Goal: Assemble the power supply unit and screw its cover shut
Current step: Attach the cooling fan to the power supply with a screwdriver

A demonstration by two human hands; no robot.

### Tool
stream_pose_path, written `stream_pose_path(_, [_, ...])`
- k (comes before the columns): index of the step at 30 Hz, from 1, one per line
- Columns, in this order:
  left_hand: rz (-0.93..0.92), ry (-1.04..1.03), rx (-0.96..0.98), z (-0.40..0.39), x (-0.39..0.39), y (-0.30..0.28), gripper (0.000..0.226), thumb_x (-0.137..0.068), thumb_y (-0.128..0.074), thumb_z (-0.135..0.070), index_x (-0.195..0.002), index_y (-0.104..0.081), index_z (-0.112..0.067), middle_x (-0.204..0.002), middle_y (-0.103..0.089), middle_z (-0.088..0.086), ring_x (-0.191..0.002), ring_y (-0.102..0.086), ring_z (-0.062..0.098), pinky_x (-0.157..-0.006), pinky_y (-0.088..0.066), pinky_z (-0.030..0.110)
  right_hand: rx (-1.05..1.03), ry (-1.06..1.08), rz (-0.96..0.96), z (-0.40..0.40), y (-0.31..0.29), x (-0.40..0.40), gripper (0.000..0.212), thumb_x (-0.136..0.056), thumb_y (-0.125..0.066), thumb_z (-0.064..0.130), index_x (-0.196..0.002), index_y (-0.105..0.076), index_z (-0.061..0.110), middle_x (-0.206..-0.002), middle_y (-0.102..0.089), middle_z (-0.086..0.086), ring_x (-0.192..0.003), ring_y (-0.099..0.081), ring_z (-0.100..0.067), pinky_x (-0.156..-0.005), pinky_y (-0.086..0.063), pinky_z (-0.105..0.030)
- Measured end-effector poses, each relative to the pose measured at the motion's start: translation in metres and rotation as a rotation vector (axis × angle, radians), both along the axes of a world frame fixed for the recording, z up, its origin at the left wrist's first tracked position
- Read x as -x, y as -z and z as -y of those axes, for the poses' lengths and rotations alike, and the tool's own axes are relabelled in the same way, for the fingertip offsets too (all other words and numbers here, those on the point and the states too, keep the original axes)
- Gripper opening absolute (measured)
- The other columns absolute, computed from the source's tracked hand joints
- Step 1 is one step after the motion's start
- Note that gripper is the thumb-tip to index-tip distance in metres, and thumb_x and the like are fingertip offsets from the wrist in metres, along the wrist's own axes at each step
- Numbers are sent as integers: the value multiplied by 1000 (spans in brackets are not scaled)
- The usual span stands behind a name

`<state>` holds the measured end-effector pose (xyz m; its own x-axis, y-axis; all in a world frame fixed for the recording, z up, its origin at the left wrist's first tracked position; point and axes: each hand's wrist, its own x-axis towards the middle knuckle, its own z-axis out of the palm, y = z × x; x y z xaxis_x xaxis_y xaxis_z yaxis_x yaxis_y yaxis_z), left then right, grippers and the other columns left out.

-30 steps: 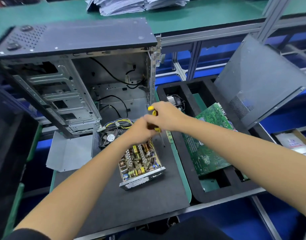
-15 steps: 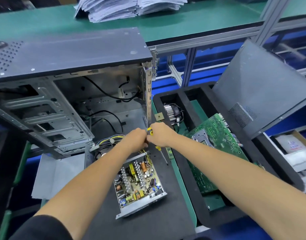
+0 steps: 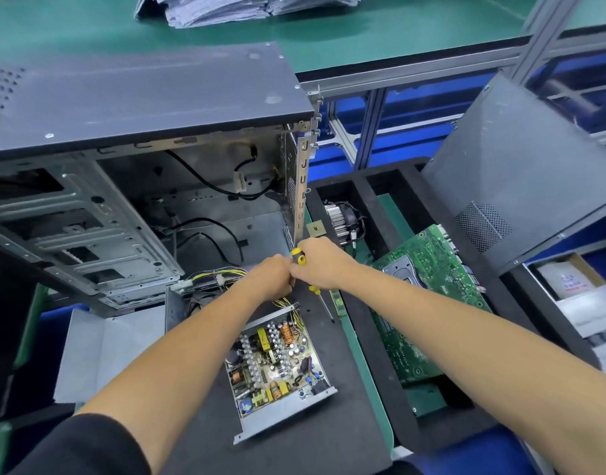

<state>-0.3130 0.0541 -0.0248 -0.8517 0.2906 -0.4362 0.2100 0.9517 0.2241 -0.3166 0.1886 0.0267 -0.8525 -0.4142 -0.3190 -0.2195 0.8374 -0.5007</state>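
starting at the left, a bent grey metal cover [image 3: 99,351] lies flat on the black mat [image 3: 329,437], just beside the open computer case [image 3: 140,186] that stands behind it. this looks like the lid that has yet to go on. next comes the power supply unit [image 3: 277,361], open on the mat with its circuit board bare, its yellow wires [image 3: 219,275] running back toward the case.

the left hand [image 3: 272,281] hovers over the far end of the unit with fingers curled inward, touching the right hand; whether it pinches a screw or part of the tool i cannot tell, since its fingertips are hidden. the right hand [image 3: 320,265] grips the yellow-and-black handle of a screwdriver [image 3: 300,258], whose thin shaft slants down toward the mat, its tip near the green strip at the mat's edge. further right, a black foam tray [image 3: 373,214] holds a cooler fan [image 3: 341,217] and a green motherboard [image 3: 428,289], with a grey side panel [image 3: 521,173] leaning above.

likely trouble from here: any small screw passed between the two hands could drop among the bare components or roll off the mat. the loose wires sit close to the unit's rim, so closing the lid without tucking them in could trap them. the slanted driver tip could also slip and scrape the board.
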Motion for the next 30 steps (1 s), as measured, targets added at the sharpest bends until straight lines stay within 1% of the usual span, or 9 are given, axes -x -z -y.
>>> stream_pose_path(3, [-25, -53, -85, 2, -6, -10, 29, -81, -56, -7, -59, -42, -20, -63, -46, -4, -64, -46, 21, -50, -33, 24, 20, -9, -17, 1, -10, -4, 29, -88, -57, 26, -66, -42, 15, -67, -52, -4, -59, -49, -19, -49, -36, -29])
stream_pose_path(6, [-109, -89, -187, 7, -17, -26, 33, -82, -54, -4, -56, -37, -16, -52, -40, -2, -54, -39, 21, -47, -28, 26, 62, -59, -105, 8, -24, -15, 28, -89, -55, 27, -67, -40, 18, -68, -49, -2, -60, -49, -19, -50, -34, -29])
stream_pose_path(10, [-192, -166, -488, 21, -39, -45, 8, -82, -57, 4, -75, -58, -1, -73, -60, 20, -71, -54, 33, -65, -46, 45, 141, -155, -268, 27, -51, -34, 25, -88, -52, 24, -68, -38, 18, -64, -46, -1, -59, -46, -19, -48, -28, -29])
stream_pose_path(14, [-224, -300, -501, 39, -59, -58, 12, -83, -53, 5, -93, -60, 6, -86, -63, 20, -87, -58, 37, -75, -48, 47, 178, -207, -337, 49, -68, -46, 17, -88, -51, 23, -77, -43, 12, -66, -47, -4, -65, -48, -25, -47, -27, -30])
stream_pose_path(17, [-269, -413, -577, 59, -80, -63, 11, -82, -60, -5, -76, -61, -14, -68, -63, 2, -64, -55, 12, -56, -43, 34, 271, -211, -380, 62, -75, -58, 23, -90, -52, 25, -74, -38, 18, -67, -49, -4, -62, -48, -23, -52, -34, -32])
stream_pose_path(20, [-336, -565, -713, 78, -108, -68, 44, -80, -62, -3, -50, -56, -33, -46, -53, -15, -43, -43, 0, -46, -31, 15, 432, -194, -395, 73, -84, -69, 27, -89, -55, 23, -70, -37, 17, -61, -48, -1, -55, -39, -18, -53, -32, -34])
stream_pose_path(23, [-360, -613, -758, 87, -133, -69, 34, -80, -63, 1, -66, -65, -30, -60, -63, -13, -50, -52, -4, -51, -36, 8, 545, -182, -420, 85, -89, -76, 24, -90, -56, 22, -76, -44, 7, -61, -50, -4, -55, -39, -18, -55, -32, -35])
stream_pose_path(27, [-355, -675, -774, 96, -153, -61, 10, -85, -64, -1, -83, -69, -10, -66, -61, -4, -55, -50, 1, -57, -40, 15, 631, -152, -423, 100, -90, -86, 25, -91, -56, 21, -74, -44, 7, -58, -51, -8, -51, -37, -17, -50, -28, -26])
stream_pose_path(30, [-321, -713, -820, 98, -164, -55, 10, -88, -62, 0, -88, -68, -7, -68, -64, 1, -55, -55, -1, -56, -43, 11, 645, -135, -388, 106, -88, -89, 24, -91, -55, 22, -73, -43, 10, -61, -56, -13, -54, -51, -26, -52, -35, -32])
